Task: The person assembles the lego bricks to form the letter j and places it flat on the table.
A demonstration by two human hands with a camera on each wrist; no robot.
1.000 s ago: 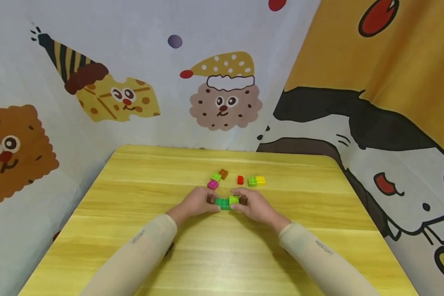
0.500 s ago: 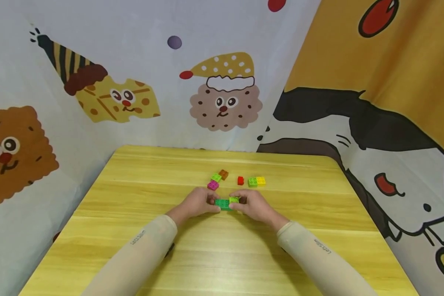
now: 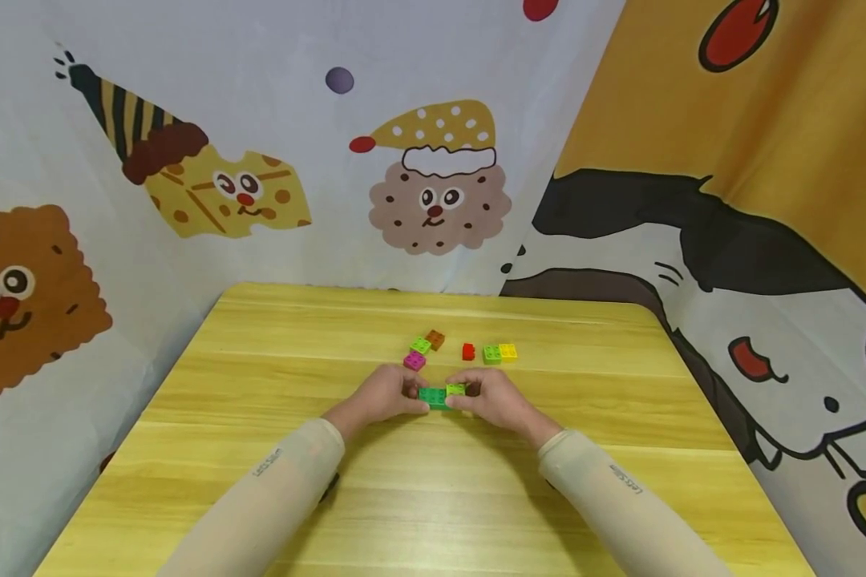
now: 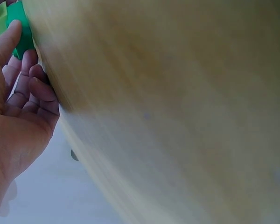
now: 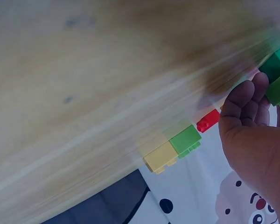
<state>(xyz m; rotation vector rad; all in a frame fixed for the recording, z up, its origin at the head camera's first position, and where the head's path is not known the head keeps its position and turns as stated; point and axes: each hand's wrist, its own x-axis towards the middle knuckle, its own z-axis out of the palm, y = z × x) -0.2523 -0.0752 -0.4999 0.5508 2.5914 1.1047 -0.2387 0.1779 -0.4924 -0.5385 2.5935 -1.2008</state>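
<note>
The person's left hand [image 3: 386,393] pinched the left end of a long dark-green plastic stud brick [image 3: 431,397], thumb on the near side and fingertips beyond, the spare fingers loosely curled in the left wrist view. The right hand [image 3: 501,397] had its thumb and a finger closed about a small square lime plastic brick [image 3: 455,389] on the long brick's right end. Gripping from opposite ends probably steadied both pieces, leaving the studs between visible. The pair was near the desk's middle, midway between its left and right edges; whether its underside touched the wood could not be told.

Towards the far edge, a square magenta brick [image 3: 414,361], a bright-green brick [image 3: 421,345] and a brown brick [image 3: 435,340] made a slanting row. Right of them lay a small red brick [image 3: 468,352], seemingly on its side, then a light-green brick [image 3: 491,355] and a yellow brick [image 3: 508,353] side by side, perhaps set there to be within reach yet clear of the hands.

The desk [image 3: 404,513] had pale yellow wood grain and rounded far corners. Beyond it hung white cloth [image 3: 260,72] with cartoon biscuits and cheese, and ochre cloth [image 3: 642,104] at the right.
</note>
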